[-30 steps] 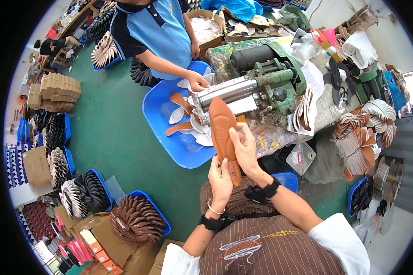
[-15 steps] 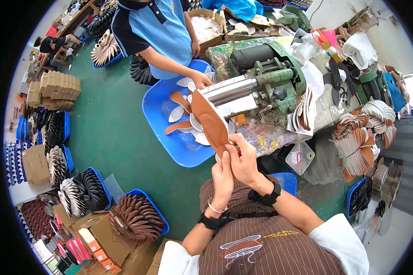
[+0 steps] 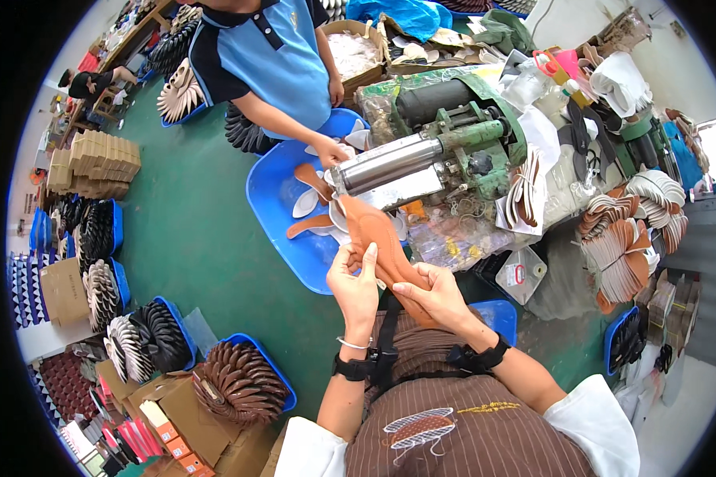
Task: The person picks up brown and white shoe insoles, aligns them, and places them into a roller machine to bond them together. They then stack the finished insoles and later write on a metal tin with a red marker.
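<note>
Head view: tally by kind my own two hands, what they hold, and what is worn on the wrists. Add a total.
Left hand and right hand: 2
Brown insole, held: 1 visible
Black wristbands: 2
Pale bracelet: 1
Total: 6

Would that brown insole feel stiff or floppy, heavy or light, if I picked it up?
The brown insole probably flexes easily, since it looks thin and gently curved. It is likely light for its size, again because it looks so thin. Being wide and flattish, it seems unlikely to roll.
</note>
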A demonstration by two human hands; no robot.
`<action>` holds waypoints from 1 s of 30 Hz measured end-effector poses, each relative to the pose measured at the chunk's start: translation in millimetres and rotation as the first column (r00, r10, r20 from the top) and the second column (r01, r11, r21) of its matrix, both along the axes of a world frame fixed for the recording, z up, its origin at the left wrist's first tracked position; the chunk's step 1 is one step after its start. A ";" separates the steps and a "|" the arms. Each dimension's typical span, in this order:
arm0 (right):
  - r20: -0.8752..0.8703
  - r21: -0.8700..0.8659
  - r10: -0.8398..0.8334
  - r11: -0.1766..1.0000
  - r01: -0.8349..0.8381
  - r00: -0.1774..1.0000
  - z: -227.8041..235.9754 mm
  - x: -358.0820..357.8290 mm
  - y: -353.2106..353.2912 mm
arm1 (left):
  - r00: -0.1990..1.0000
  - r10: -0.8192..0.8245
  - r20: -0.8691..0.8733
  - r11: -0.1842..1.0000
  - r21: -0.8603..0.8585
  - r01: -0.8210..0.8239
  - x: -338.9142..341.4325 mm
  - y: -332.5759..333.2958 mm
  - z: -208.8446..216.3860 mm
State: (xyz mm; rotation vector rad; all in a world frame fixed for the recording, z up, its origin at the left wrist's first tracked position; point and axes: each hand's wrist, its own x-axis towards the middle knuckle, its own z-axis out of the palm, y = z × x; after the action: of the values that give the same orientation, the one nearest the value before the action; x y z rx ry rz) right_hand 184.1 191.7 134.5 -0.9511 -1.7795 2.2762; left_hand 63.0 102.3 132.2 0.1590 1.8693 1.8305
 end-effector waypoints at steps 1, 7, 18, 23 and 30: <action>0.037 0.158 -0.025 0.987 0.019 0.999 0.2 2.7 -0.4 | 0.999 0.047 -0.022 0.993 0.108 -0.045 3.3 10.5 -3.3; 0.108 0.356 -0.143 0.930 0.096 0.984 -17.0 11.3 11.4 | 0.912 0.018 0.410 0.990 0.121 -0.073 13.7 31.8 -46.0; 0.047 0.203 -0.186 0.964 0.173 0.981 -59.2 -38.8 27.5 | 0.843 -0.016 0.537 0.989 0.133 -0.066 -9.8 33.9 -58.1; 0.140 0.150 -0.109 0.985 0.088 0.984 -53.4 -47.1 58.0 | 0.859 -0.078 0.507 0.997 0.031 0.073 -1.3 27.1 -52.2; 0.111 0.811 -0.762 0.440 0.384 0.638 -84.7 68.5 156.9 | 0.868 0.117 0.483 0.974 -0.224 -0.006 11.2 -44.7 -74.7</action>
State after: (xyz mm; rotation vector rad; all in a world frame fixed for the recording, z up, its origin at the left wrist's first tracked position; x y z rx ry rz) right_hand 252.6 348.7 49.8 -1.6533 -1.7981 0.7630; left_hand 74.2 57.6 57.5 -0.4180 1.6917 1.5038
